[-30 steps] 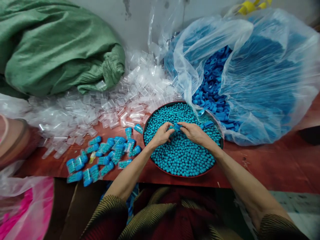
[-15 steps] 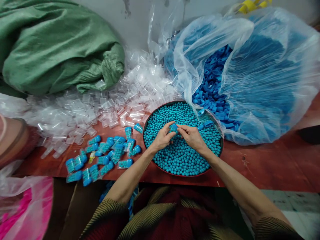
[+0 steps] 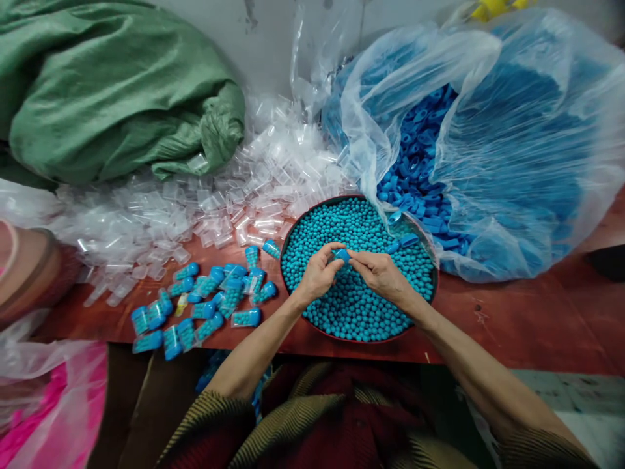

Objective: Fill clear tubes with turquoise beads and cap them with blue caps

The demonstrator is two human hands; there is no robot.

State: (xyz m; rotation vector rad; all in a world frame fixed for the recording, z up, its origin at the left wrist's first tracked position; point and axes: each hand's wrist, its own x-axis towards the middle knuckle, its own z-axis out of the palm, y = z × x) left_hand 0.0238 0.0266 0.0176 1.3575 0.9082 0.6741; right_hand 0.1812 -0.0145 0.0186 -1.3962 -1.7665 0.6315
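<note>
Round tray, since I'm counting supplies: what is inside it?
The tray holds many turquoise beads, with blue caps on them towards the right. Its bottom is hidden by beads, and what lies beneath the left hand and right hand cannot be seen.

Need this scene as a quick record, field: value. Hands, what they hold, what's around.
left hand: left hand pinches a small blue piece
right hand: right hand, fingertips at the piece's side; own pinch unclear
below hands: round tray of blue beads
left of tray: capped vials with beads inside, loose on the red table
behind vials: heap of clear vials, green sack beyond
right of tray: clear bag of blue caps, mouth open
</note>
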